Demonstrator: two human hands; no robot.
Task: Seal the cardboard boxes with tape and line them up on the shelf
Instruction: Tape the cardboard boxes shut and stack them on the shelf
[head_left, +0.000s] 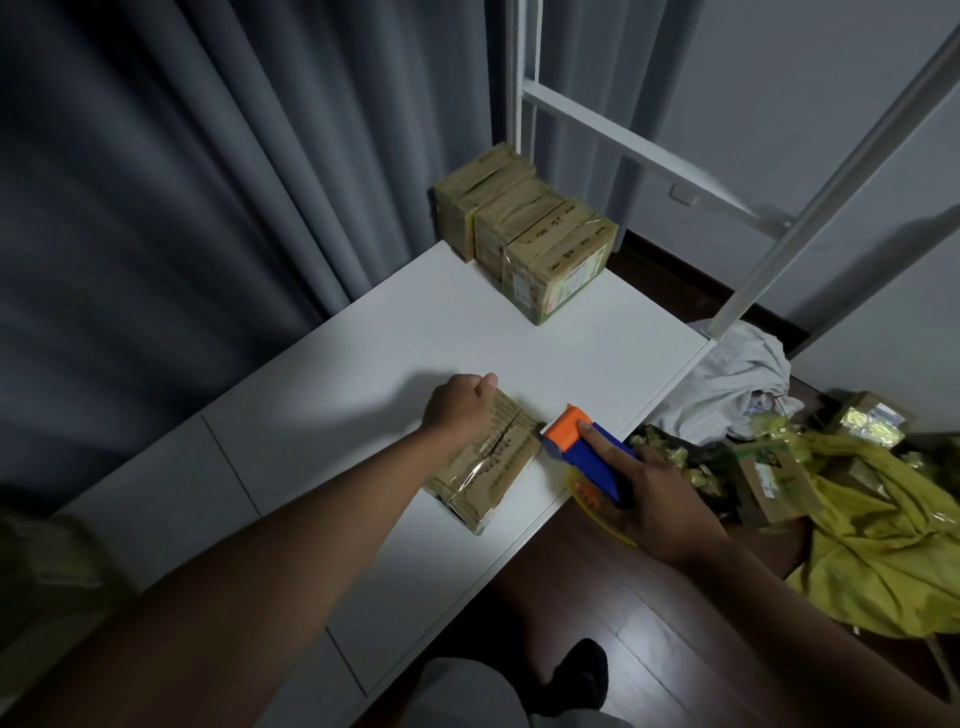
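Note:
A small cardboard box (493, 470) lies on the white shelf surface (415, 332) near its front edge, with clear tape across its top. My left hand (457, 402) rests on the box's far end with the fingers curled over that edge. My right hand (654, 493) grips a blue and orange tape dispenser (582, 447), whose orange toothed end sits against the box's right side. Three taped boxes (530, 234) stand in a row at the back of the shelf, touching one another.
White shelf uprights (779, 228) rise at the back and right. On the floor to the right lie a white cloth (727, 384), a yellow bag (883, 545) and more cardboard boxes (769, 483). Grey curtains (182, 208) hang on the left. My socked foot (576, 670) is below.

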